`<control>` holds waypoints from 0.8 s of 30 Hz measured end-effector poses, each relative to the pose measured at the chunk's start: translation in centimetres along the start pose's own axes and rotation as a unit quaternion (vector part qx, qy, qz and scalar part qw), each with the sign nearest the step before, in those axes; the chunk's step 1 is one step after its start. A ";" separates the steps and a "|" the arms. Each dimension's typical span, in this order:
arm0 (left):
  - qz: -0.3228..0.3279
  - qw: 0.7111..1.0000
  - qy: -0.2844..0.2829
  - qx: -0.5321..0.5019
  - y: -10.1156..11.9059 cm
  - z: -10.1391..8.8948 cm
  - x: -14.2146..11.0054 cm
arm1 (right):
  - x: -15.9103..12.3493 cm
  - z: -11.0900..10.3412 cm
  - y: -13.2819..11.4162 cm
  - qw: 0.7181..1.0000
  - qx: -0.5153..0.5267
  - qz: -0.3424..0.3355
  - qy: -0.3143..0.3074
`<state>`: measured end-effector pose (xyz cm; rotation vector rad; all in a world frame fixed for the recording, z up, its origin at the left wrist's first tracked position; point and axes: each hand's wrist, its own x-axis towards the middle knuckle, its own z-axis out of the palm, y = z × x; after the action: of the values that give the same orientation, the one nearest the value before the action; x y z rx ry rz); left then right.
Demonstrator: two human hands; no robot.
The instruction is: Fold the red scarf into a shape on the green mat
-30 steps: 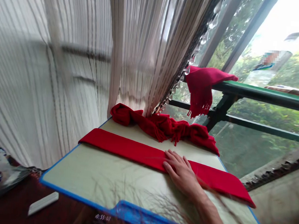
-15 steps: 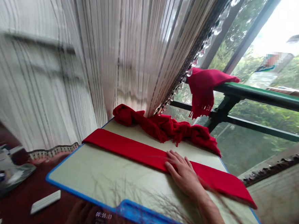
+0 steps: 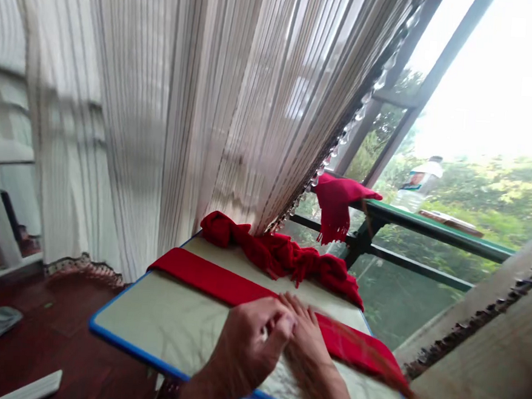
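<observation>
Folded red cloth [image 3: 214, 282] beneath right hand [image 3: 306, 335], curled left hand [image 3: 252, 339] alongside.

Your pale table [image 3: 158, 307] has a blue rim. A flat, folded red cloth [image 3: 210, 280] lies across it from the left edge to the right edge. Bunched-up red cloth [image 3: 284, 255] with fringes lies along the far edge.

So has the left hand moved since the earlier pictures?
Yes: the left hand has come in over the tabletop, towards the folded red cloth, beside the right hand.
</observation>
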<state>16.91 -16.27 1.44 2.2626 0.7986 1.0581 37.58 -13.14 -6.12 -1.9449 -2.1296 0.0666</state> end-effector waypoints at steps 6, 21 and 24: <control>0.044 0.991 -0.115 0.058 -3.7 3.3 13.2 | 0.4 -0.4 -0.4 1.000 0.012 -0.003 0.013; 0.024 0.924 -0.289 0.251 -14.8 -1.4 5.9 | -2.1 -3.0 3.8 0.996 0.049 0.071 0.019; 0.006 0.922 -0.295 0.250 -15.2 -2.8 5.5 | -3.6 -3.8 5.8 0.993 0.029 0.108 0.025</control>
<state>13.17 -1.34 -4.24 2.7863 0.8459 0.1214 44.36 -16.61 -4.17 -2.1116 -1.8583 0.1182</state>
